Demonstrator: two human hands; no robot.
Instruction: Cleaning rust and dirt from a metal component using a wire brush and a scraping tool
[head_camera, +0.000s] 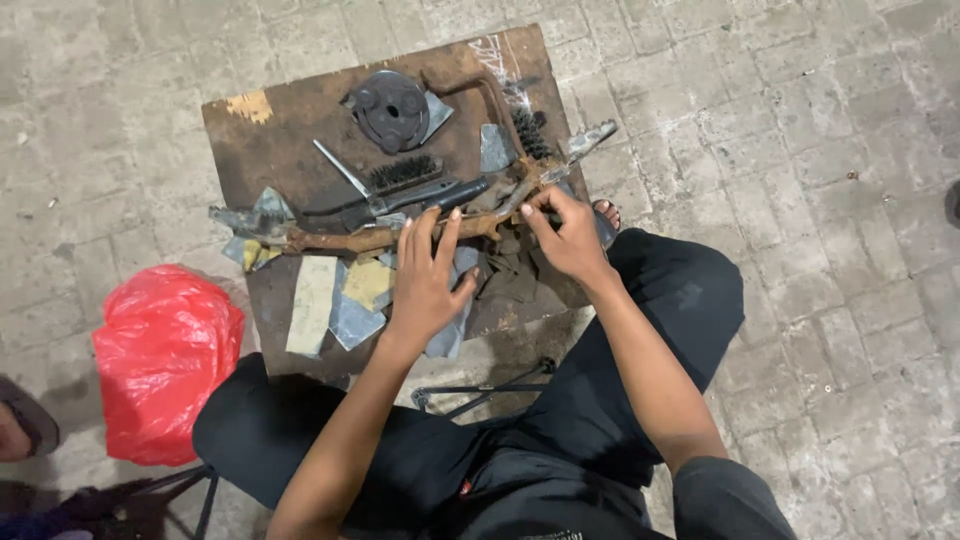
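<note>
A long rusty metal part (400, 232) lay across a dark wooden board (300, 130) on grey paving (800, 120). The left hand (425, 285) pressed it flat, fingers spread; the right hand (570, 235) pinched its end. Sandpaper scraps (340, 295), a wire brush (400, 175), a black disc (390, 108) and a red bag (160, 355) lay around.

Both hands, left (425, 285) & right (567, 235), press rusty metal part (400, 236) on board (290, 130).

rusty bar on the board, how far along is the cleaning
Done: little that shows; the rusty bar is brown along its length. In hand: the left hand presses it down, the right hand works at its right part. Left: wire brush and sandpaper pieces lie unused.
</note>
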